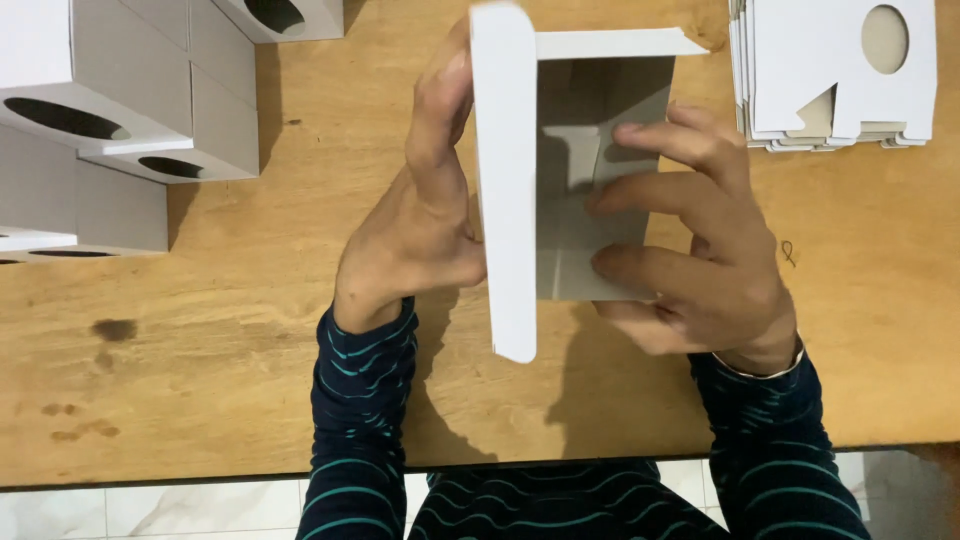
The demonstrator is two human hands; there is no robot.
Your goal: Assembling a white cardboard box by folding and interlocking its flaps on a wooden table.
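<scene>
Both hands are busy with one half-folded white cardboard box [560, 180], held just above the middle of the wooden table [220, 330]. Starting from the left, a cluster of finished boxes [120, 110] sits at the table's far left corner, white on top, grey on the sides, each with a dark oval hole cut into its upper face. Another of the same kind [285, 15] pokes in at the top edge. A few dark stains mark the wood nearer the front.

Then comes the left hand [425, 220], closed around the box's tall white side panel, thumb pressed up along the outer face and fingers curled behind it. That panel stands on edge and runs from the top of the view down past the wrist. The box's grey inside faces up, with its bottom flaps partly folded in.

On the other side the right hand [700, 250] lies spread, fingertips [610, 200] pushing flat on the inner flaps while the palm braces the right wall. Further right, at the top corner, rests a neat stack of flat unfolded box blanks [840, 75], white with a round cut-out. Striped dark sleeves cover both arms.
</scene>
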